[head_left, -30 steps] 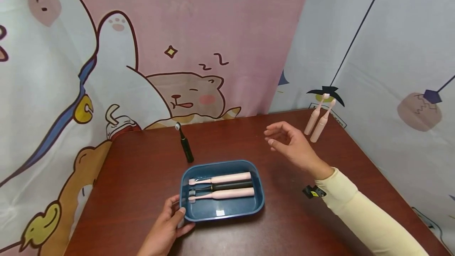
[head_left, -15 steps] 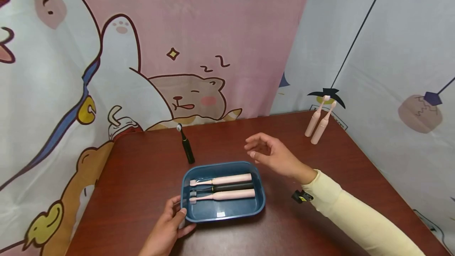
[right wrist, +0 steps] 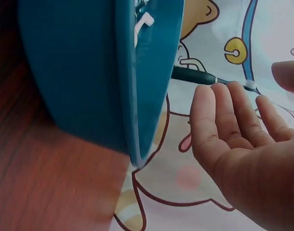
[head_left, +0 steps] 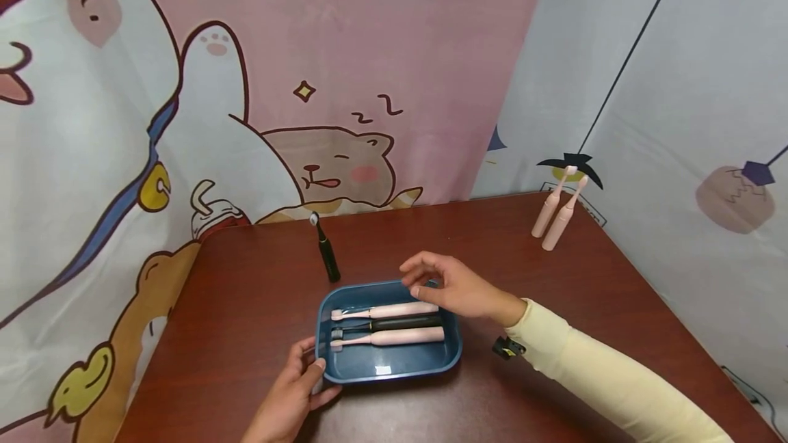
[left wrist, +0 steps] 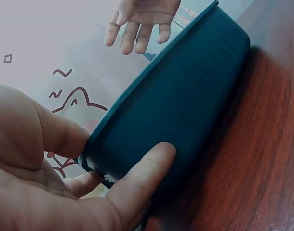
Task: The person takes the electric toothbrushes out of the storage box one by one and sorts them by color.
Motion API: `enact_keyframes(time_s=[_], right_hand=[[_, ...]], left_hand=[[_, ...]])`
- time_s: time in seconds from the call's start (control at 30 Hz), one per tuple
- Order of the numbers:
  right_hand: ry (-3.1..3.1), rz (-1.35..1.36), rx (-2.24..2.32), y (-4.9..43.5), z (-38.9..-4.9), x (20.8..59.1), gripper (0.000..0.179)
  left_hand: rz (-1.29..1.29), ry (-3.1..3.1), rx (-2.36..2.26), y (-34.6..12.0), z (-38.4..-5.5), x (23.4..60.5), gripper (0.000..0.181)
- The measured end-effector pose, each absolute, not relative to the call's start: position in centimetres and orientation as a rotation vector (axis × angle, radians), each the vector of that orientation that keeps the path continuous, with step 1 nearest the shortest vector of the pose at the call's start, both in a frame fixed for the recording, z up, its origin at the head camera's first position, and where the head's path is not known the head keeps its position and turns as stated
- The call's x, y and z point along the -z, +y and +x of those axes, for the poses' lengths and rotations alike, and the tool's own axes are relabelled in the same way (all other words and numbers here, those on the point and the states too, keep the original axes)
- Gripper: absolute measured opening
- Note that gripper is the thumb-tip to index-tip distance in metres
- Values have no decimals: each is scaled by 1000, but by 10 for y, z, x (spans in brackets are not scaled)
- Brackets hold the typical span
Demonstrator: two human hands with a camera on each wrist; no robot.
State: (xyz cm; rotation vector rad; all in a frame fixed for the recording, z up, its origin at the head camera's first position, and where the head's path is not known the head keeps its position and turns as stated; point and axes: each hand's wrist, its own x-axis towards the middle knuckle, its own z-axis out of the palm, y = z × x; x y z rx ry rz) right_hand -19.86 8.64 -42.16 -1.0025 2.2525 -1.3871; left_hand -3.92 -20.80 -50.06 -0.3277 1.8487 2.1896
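Observation:
A blue plastic basket (head_left: 409,361) sits on the table with two pink electric toothbrushes (head_left: 397,310) (head_left: 403,337) and a black one (head_left: 403,323) lying side by side in it. My left hand (head_left: 286,388) grips the basket's left end, thumb at the rim and fingers against the outer wall (left wrist: 185,86). Above the basket's back right corner hovers my right hand (head_left: 458,286), fingers loosely bent and holding nothing. Another black electric toothbrush (head_left: 328,257) stands upright behind the basket; the right wrist view shows it beyond the fingertips.
Two more pink electric toothbrushes (head_left: 546,212) (head_left: 559,225) stand upright near the back right corner of the brown wooden table (head_left: 228,333). A cartoon-printed cloth (head_left: 443,87) hangs behind the table and along its sides.
My right hand has moved left and toward me, from near the standing pink toothbrushes to over the basket's back right corner. The left hand keeps its grip on the basket.

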Motion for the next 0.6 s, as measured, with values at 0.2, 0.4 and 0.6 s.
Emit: enact_keyframes(time_s=[0.2, 0.4, 0.6], right_hand=[[2216, -1037, 1318, 77, -196, 426, 31], [2208, -1039, 1210, 68, -194, 432, 29], [2190, -1084, 1056, 58, -192, 440, 29]], left_hand=[[-327, 1849, -2191, -209, -40, 502, 49], [-329, 1849, -2188, -209, -41, 502, 49], [-316, 1852, -2196, -210, -40, 502, 49]])
